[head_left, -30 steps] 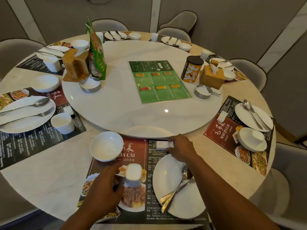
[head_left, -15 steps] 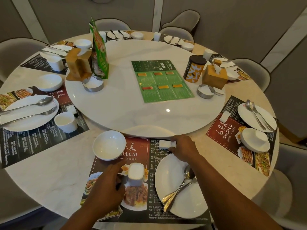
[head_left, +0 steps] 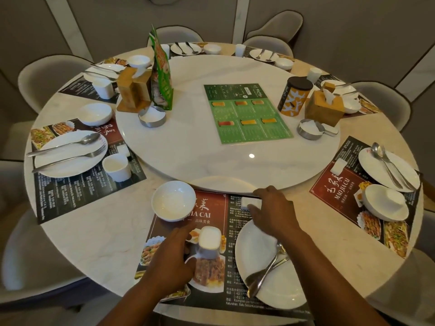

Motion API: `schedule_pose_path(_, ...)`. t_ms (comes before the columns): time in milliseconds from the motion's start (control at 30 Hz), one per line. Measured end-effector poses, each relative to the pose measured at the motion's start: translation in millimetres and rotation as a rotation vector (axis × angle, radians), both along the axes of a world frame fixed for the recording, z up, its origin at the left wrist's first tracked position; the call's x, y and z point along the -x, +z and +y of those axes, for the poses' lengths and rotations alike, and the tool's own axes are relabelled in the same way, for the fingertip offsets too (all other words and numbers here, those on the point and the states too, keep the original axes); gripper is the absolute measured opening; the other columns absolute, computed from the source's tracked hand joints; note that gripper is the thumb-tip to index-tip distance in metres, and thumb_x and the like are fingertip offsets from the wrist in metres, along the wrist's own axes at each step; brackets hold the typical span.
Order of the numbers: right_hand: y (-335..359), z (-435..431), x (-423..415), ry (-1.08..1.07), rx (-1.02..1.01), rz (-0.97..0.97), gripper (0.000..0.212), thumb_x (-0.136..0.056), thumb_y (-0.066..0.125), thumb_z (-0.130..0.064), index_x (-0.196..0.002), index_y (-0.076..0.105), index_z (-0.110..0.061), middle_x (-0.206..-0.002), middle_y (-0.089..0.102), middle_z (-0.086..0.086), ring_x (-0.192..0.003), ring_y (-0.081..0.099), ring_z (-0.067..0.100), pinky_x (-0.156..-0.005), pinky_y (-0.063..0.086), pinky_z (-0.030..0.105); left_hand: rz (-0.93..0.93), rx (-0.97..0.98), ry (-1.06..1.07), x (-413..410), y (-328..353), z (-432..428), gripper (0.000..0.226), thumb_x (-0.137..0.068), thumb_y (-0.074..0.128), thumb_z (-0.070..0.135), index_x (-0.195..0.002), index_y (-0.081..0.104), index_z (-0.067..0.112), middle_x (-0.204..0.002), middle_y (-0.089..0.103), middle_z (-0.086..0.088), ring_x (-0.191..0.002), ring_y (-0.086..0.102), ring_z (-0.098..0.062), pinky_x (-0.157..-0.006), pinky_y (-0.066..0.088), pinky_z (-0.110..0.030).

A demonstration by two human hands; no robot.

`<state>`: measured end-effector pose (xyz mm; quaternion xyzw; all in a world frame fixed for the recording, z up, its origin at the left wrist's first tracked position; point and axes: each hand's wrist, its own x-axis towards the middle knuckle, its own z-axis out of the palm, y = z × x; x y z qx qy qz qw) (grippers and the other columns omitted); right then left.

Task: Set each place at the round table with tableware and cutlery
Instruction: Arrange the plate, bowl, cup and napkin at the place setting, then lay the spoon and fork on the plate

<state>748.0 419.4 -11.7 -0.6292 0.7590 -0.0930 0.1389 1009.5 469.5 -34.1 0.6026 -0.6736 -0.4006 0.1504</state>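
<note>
The left hand [head_left: 169,260] is curled round the side of a white cup [head_left: 208,240] on the mat [head_left: 211,201]. Just past this hand sits a bowl [head_left: 173,200]. The right hand [head_left: 274,211] holds a small white block [head_left: 249,202] with bent fingers. Right behind that hand is a plate [head_left: 256,252] with a spoon [head_left: 260,283] and fork [head_left: 255,276] crossed on it. All of it lies on the round surface [head_left: 94,231].

I work in dim, warm light from overhead; one small glare spot shines on the turntable [head_left: 200,142], near its front edge. Shadows around it are soft, and beyond it the chairs [head_left: 54,76] and wall [head_left: 329,24] bow and blur slightly.
</note>
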Motion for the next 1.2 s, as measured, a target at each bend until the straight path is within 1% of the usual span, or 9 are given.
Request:
schedule_pose_path(100,17.2,28.5,-41.9,0.247,-0.053,-0.297,0.062,-0.085,0.069,-0.053,-0.139,0.048,-0.032,-0.140,0.050,-0.007,-0.124,0.049,0.012,-0.099,0.042,0.028,0.033,-0.007,0.002,-1.6,-0.2,0.3,0.060,-0.081,0.076,0.020,-0.124,0.042,0.046,-0.121,0.056,0.024,-0.106,0.060,-0.008,-0.098,0.050,-0.030)
schedule_pose_path(200,3.6,46.7,-73.4,0.381,-0.112,-0.247,0.085,-0.073,0.076,-0.060,-0.144,0.038,-0.033,-0.142,0.045,-0.008,-0.128,0.045,0.015,-0.105,0.041,0.033,0.061,-0.002,0.016,-0.5,1.4,1.4,0.056,-0.084,0.073,0.021,-0.122,0.040,0.046,-0.115,0.050,0.030,-0.100,0.054,-0.002,-0.095,0.043,-0.021)
schedule_pose_path(433,-16.3,48.3,-89.8,0.248,-0.080,-0.244,0.069,-0.075,0.081,-0.041,-0.134,0.047,-0.028,-0.133,0.052,-0.004,-0.118,0.051,0.018,-0.098,0.045,0.032,0.084,-0.026,-0.004,-1.8,0.0,0.9,0.062,-0.085,0.072,0.019,-0.125,0.035,0.048,-0.112,0.048,0.032,-0.096,0.055,0.000,-0.095,0.046,-0.022)
schedule_pose_path(600,-5.3,23.5,-81.7,0.203,-0.058,-0.274,0.070,-0.076,0.081,-0.030,-0.137,0.048,-0.023,-0.135,0.052,-0.001,-0.122,0.050,0.021,-0.097,0.041,0.030,0.050,-0.011,-0.030,-11.4,-2.5,-1.7,0.061,-0.085,0.072,0.016,-0.128,0.040,0.046,-0.106,0.052,0.032,-0.090,0.059,-0.002,-0.085,0.049,-0.013)
schedule_pose_path(700,0.1,-1.9,-75.5,0.163,-0.060,-0.292,0.071,-0.075,0.082,-0.025,-0.139,0.049,-0.019,-0.137,0.053,0.004,-0.124,0.050,0.024,-0.097,0.040,0.029,0.014,-0.004,-0.020,-15.0,-3.0,-3.0,0.062,-0.084,0.073,0.017,-0.135,0.043,0.038,-0.114,0.056,0.025,-0.090,0.059,-0.004,-0.071,0.041,-0.002)
schedule_pose_path(900,0.1,-30.5,-72.7,0.147,-0.101,-0.250,0.076,-0.076,0.083,-0.027,-0.142,0.046,-0.018,-0.141,0.052,0.005,-0.126,0.049,0.024,-0.099,0.041,0.031,0.012,0.008,-0.007,-14.3,3.8,-5.9,0.057,-0.086,0.072,0.018,-0.135,0.047,0.032,-0.128,0.060,0.013,-0.110,0.063,-0.013,-0.097,0.049,-0.025)
schedule_pose_path(1000,-2.7,-33.1,-71.7,0.146,-0.107,-0.247,0.076,-0.077,0.083,-0.026,-0.143,0.046,-0.018,-0.142,0.051,0.004,-0.127,0.048,0.024,-0.099,0.040,0.030,0.032,0.004,-0.001,-10.8,3.5,-6.4,0.056,-0.086,0.071,0.017,-0.134,0.047,0.034,-0.126,0.060,0.013,-0.110,0.063,-0.013,-0.096,0.049,-0.026)
schedule_pose_path(1133,-1.4,-29.6,-70.4,0.172,-0.114,-0.253,0.082,-0.077,0.082,-0.028,-0.147,0.040,-0.018,-0.145,0.047,0.006,-0.131,0.045,0.025,-0.105,0.039,0.034,0.041,-0.004,-0.012,-3.1,-2.8,-5.6,0.053,-0.086,0.068,0.013,-0.127,0.046,0.039,-0.116,0.061,0.017,-0.095,0.059,-0.005,-0.085,0.046,-0.015)
schedule_pose_path(1200,2.8,-22.6,-63.4,0.151,-0.073,-0.276,0.082,-0.079,0.080,-0.032,-0.149,0.039,-0.018,-0.145,0.046,0.006,-0.131,0.045,0.024,-0.105,0.039,0.034,0.035,-0.030,-0.027,4.8,-6.9,-6.4,0.055,-0.085,0.068,0.012,-0.131,0.048,0.036,-0.114,0.063,0.016,-0.095,0.062,-0.008,-0.084,0.053,-0.020)
